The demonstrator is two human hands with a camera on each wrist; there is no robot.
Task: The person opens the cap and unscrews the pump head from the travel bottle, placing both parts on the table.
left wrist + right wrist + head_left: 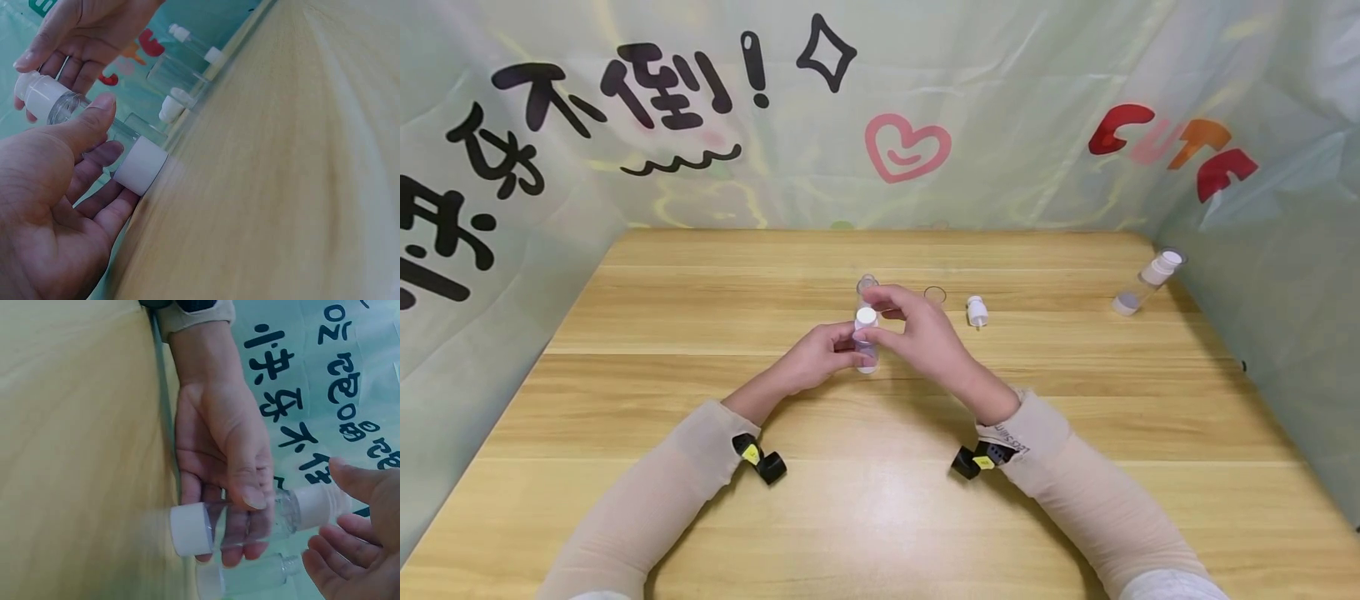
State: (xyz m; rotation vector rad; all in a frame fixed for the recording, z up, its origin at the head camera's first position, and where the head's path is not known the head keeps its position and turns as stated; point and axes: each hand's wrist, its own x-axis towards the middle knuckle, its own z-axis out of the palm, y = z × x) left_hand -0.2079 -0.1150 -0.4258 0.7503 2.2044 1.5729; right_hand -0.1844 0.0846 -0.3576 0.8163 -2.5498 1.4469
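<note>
My left hand [820,358] holds a clear bottle [867,352] upright by its body, with the bottle's white base low at the tabletop. Thumb and fingers of my right hand [928,337] pinch the white top [866,317] of that bottle. In the left wrist view, the left hand [56,200] curls round the clear body above the white base [141,165], and the right hand [94,37] is at the white top [44,94]. In the right wrist view, the right thumb and fingers [362,531] lie on either side of the white top [315,505].
Just behind the held bottle stands a second clear bottle [867,285], also visible in the right wrist view [250,575]. To its right are a clear round cap [935,293] and a white pump piece [977,312]. A bottle with a white top [1148,282] stands near the table's right edge.
</note>
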